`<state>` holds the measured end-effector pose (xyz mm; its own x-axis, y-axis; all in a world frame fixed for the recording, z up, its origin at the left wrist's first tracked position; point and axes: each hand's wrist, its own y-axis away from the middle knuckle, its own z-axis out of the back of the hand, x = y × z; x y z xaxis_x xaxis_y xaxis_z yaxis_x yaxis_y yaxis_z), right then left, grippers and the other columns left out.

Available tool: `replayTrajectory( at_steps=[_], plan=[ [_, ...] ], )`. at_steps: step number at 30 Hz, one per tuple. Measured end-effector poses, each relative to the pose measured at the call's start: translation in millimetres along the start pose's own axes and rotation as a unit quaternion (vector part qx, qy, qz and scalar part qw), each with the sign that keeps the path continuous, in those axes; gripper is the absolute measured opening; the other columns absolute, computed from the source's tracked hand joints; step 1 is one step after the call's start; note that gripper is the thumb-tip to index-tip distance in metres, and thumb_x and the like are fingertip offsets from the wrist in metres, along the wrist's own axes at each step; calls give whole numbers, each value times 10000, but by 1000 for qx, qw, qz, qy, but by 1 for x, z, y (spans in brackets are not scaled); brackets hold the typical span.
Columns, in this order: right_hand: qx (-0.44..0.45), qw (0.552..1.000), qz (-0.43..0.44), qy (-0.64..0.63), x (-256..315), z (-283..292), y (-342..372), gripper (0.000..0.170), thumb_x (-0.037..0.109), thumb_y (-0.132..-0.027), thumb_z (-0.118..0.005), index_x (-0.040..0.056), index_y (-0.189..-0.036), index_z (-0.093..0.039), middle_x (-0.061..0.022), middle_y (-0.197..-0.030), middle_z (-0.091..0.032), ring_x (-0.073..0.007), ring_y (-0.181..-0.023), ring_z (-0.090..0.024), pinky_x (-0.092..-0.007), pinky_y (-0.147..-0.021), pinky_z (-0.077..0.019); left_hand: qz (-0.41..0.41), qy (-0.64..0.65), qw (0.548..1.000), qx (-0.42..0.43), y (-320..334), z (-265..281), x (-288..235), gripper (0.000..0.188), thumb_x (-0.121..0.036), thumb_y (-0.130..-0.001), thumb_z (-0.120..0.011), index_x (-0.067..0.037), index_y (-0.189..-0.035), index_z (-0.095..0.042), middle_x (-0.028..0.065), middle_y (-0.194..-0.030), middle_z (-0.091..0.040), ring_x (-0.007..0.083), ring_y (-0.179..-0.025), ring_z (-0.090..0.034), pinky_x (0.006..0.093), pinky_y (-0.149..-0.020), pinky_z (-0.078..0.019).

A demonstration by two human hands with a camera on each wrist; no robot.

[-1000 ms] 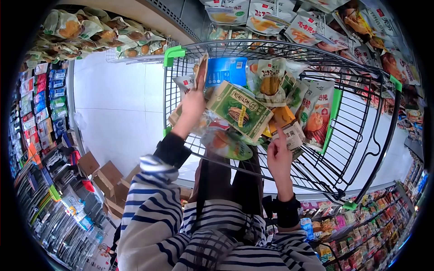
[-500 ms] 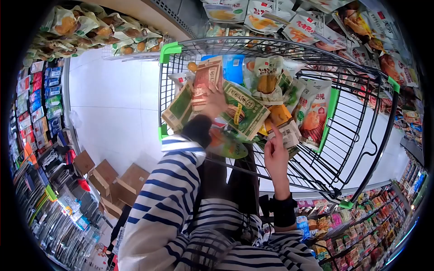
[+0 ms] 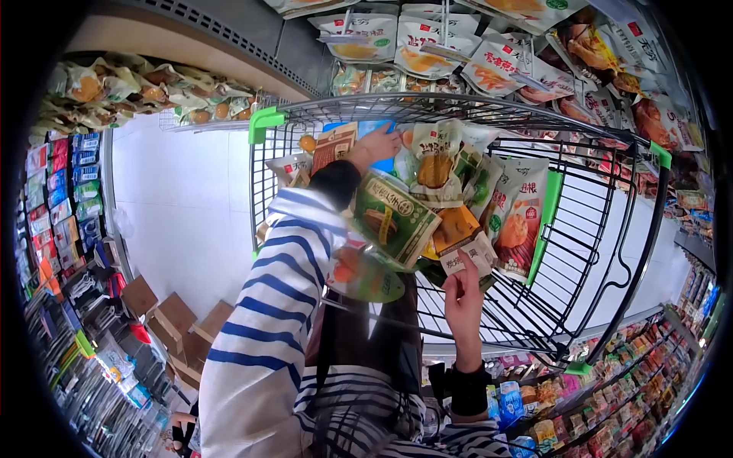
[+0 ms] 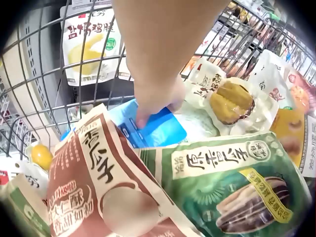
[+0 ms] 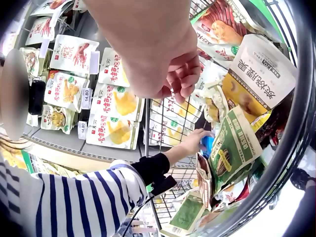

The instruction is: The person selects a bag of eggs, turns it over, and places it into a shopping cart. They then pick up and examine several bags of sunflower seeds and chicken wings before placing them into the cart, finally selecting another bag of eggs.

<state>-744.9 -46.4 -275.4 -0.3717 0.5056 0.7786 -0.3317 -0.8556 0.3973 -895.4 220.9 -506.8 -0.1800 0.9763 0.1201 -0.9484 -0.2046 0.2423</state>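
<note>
My left hand (image 3: 376, 146) reaches to the far side of the shopping cart and grips a blue bag (image 4: 160, 129) near its upper edge. Its thumb lies on the bag's front, while the other fingers are partly hidden. Just left of it leans a brown-red bag of melon seeds (image 4: 111, 182). A green sunflower seed bag (image 3: 393, 217) lies in front. Over the cart's near side, my right hand (image 3: 463, 298) holds nothing, its fingers loosely bent. In the head view its fingertips overlap the lower edge of a yellow and white cashew bag (image 3: 463, 252).
Wire sides of the cart (image 3: 603, 252) surround the pile. A clear-fronted snack bag (image 3: 437, 164) and a chicken snack bag (image 3: 519, 217) stand to the right. Shelves of white snack bags (image 3: 435, 42) run behind the cart. Cardboard boxes (image 3: 172, 324) sit on the floor at left.
My left hand first held the brown-red bag upright, then lay on it as it leaned back; now it has moved to the blue bag behind. The right hand stays near the cashew bag.
</note>
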Motion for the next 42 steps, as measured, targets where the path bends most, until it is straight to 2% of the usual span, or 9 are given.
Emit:
replayTrajectory(
  at_steps=[8, 15, 19, 22, 28, 33, 36, 39, 42],
  plan=[
    [-28, 999, 0, -25, -2, 9, -3, 405, 17, -770, -468, 67, -1167, -407, -67, -597, -510, -162, -512, -530, -266, -507, -424, -98, -29, 991, -86, 3, 34, 24, 93, -116, -668, -488, -95, -724, -559, 28, -774, -546, 160, -847, -513, 307, -895, -340],
    [50, 988, -90, -118, -4, 13, -7, 236, 171, -830, -469, 49, -1031, -499, -92, -709, -592, -159, -602, -581, -259, -547, -459, -89, 35, 977, -190, 44, 196, 19, 140, -107, -626, -507, -64, -757, -526, 32, -812, -507, 191, -872, -489, 323, -886, -365],
    [200, 839, -180, -473, 41, 35, -1, 394, 370, -856, -429, 25, -1030, -505, -110, -913, -580, -205, -816, -583, -310, -730, -471, -21, 78, 947, -311, 78, 293, -18, 188, -114, -597, -538, -65, -778, -541, 37, -778, -492, 174, -772, -485, 314, -795, -404],
    [164, 666, -163, -710, 104, 54, 14, 397, 359, -851, -442, 16, -1044, -497, -105, -918, -570, -203, -869, -567, -320, -772, -461, -27, 53, 918, -393, 108, 347, -53, 181, -84, -556, -581, -88, -737, -581, -10, -749, -502, 133, -741, -490, 291, -700, -422],
    [51, 719, -53, -691, 123, 75, 42, 206, 137, -793, -549, 57, -981, -518, -24, -845, -561, -156, -806, -566, -284, -712, -470, -89, 48, 867, -488, 148, 376, -109, 168, -131, -564, -586, -128, -730, -612, -39, -776, -541, 141, -759, -515, 272, -691, -436],
    [17, 775, 19, -631, 145, 106, 58, 206, 40, -719, -596, 38, -915, -534, -30, -789, -563, -131, -722, -564, -251, -632, -464, -34, 186, 905, -380, 190, 371, -103, 195, -97, -667, -557, -71, -859, -582, 48, -870, -589, 195, -828, -549, 292, -770, -430],
    [10, 847, 86, -524, 145, 119, 62, 237, 29, -693, -621, 27, -912, -529, -31, -796, -558, -129, -707, -561, -247, -626, -459, 195, 343, 815, -426, 204, 381, -103, 165, -89, -776, -521, -18, -921, -555, 94, -930, -580, 191, -867, -554, 293, -797, -419],
    [10, 879, 124, -461, 158, 120, 75, 308, 45, -680, -639, 21, -957, -507, -34, -820, -558, -112, -719, -552, -237, -627, -450, 223, 707, 582, -334, 198, 405, -100, 215, -42, -801, -508, -2, -1010, -533, 79, -971, -560, 171, -911, -529, 249, -810, -394],
    [28, 912, 136, -386, 157, 120, 80, 389, 53, -672, -669, 19, -1013, -485, -32, -844, -565, -100, -744, -550, -226, -640, -448, 134, 799, 493, -316, 185, 433, -108, 213, -63, -819, -497, 14, -1016, -522, 81, -1002, -549, 135, -903, -518, 235, -794, -403]
  ],
)
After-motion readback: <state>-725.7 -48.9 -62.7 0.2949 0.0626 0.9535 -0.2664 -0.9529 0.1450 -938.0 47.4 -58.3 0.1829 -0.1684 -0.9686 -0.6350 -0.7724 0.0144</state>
